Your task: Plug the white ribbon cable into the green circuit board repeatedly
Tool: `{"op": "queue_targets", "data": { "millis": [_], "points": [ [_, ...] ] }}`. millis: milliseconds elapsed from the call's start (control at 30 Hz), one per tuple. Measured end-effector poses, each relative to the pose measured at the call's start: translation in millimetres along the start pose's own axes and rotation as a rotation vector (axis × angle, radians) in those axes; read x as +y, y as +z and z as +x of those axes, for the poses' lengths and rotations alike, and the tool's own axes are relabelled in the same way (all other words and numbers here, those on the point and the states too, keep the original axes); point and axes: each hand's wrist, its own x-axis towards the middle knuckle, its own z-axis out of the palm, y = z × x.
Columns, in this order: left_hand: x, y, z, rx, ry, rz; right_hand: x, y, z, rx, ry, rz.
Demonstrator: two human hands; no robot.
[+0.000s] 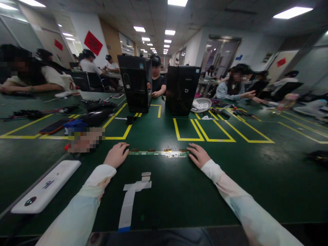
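A long, thin green circuit board [159, 153] lies crosswise in front of me, with several brownish-gold tabs along its far edge. At its left end is my left hand [116, 155], fingers curled and closed on the tip. My right hand [200, 155] takes the other end between its fingers and thumb; its fingers are somewhat spread. The hands cover both tips of the board. Nearer to me, a white flat ribbon cable [127, 208] with a blue end lies on the green table, joined to a crosswise white strip and a small connector [146, 175].
A white device [47, 188] with a cable lies left of my left arm. Two black computer towers [135, 83] stand ahead, with a person [159, 82] behind them. Yellow tape [191, 139] marks the green table [194, 201]. A white basket [202, 104] sits beyond, right of centre.
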Motion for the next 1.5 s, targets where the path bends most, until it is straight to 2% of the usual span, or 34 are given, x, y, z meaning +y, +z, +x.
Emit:
{"op": "queue_targets", "data": {
  "millis": [133,433,567,667,767,800,867,967,1133,1333,1500],
  "points": [
    [-1,-0.7,-1,-0.019,0.008,-0.002,0,6,-1,-0.002,-0.066,0.024],
    [1,-4.6,-4,-0.002,0.008,-0.049,3,9,-17,-0.021,-0.094,0.075],
    [12,-19.2,-13,0.056,0.016,-0.091,2,6,-16,-0.068,-0.076,0.09],
    [31,-38.4,-34,0.083,0.073,-0.138,1,5,-17,-0.084,-0.078,0.106],
    [55,-56.4,-66,-0.002,0.221,-0.195,0,6,-17,-0.074,-0.086,0.112],
    [63,-60.6,-77,-0.082,0.321,-0.236,0,7,-17,-0.073,-0.09,0.113],
    [77,-64.8,-96,-0.202,0.425,-0.266,-1,10,-16,-0.079,-0.098,0.112],
    [91,-61.0,-114,-0.257,0.475,-0.271,-2,14,-15,-0.089,-0.111,0.109],
    [101,-42.3,-118,-0.283,0.517,-0.239,-6,16,-16,-0.083,-0.12,0.098],
    [126,-31.9,-108,-0.287,0.596,-0.206,-17,22,-9,-0.053,-0.114,0.1],
    [151,-27.3,-85,-0.255,0.711,-0.131,-30,27,3,-0.037,-0.102,0.104]
  ]
}}
